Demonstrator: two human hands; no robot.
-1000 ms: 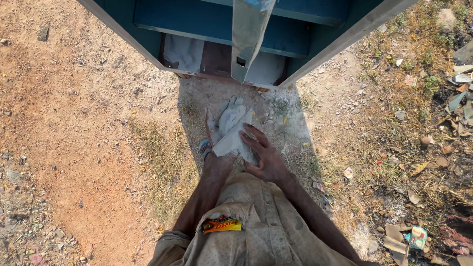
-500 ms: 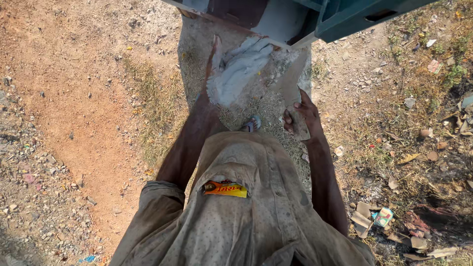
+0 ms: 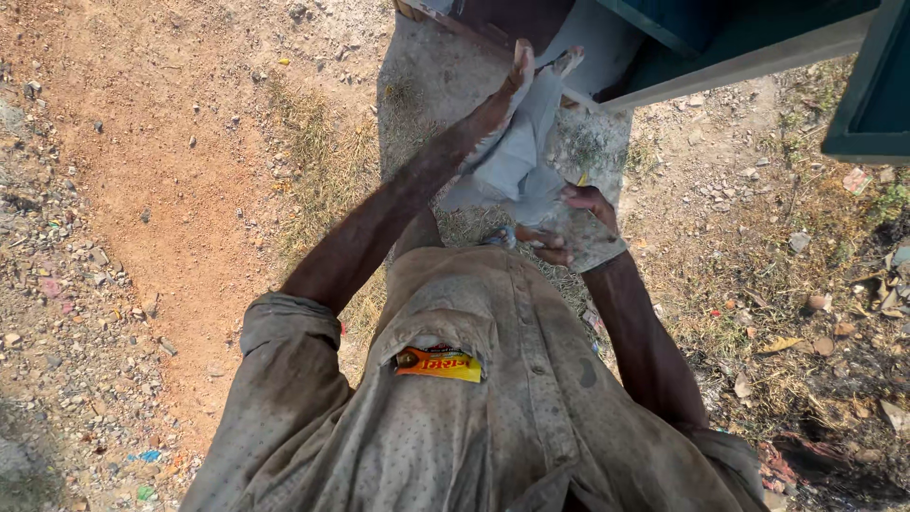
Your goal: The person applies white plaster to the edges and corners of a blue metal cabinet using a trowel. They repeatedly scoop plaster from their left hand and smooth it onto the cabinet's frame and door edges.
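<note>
Head view: we see left hand (image 3: 507, 90) stretched forward, fingers straight and released, lying along pale cloth (image 3: 512, 161). Right hand (image 3: 573, 223) lower, fingers clenched on cloth's near edge. Cloth hangs between both hands above stony dirt (image 3: 171, 190), just below blue frame (image 3: 739, 43)

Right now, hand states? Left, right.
Left hand: raised, fingers straight, flat against the pale grey cloth; a grip cannot be told.
Right hand: fingers curled, closed on the cloth's lower end.
</note>
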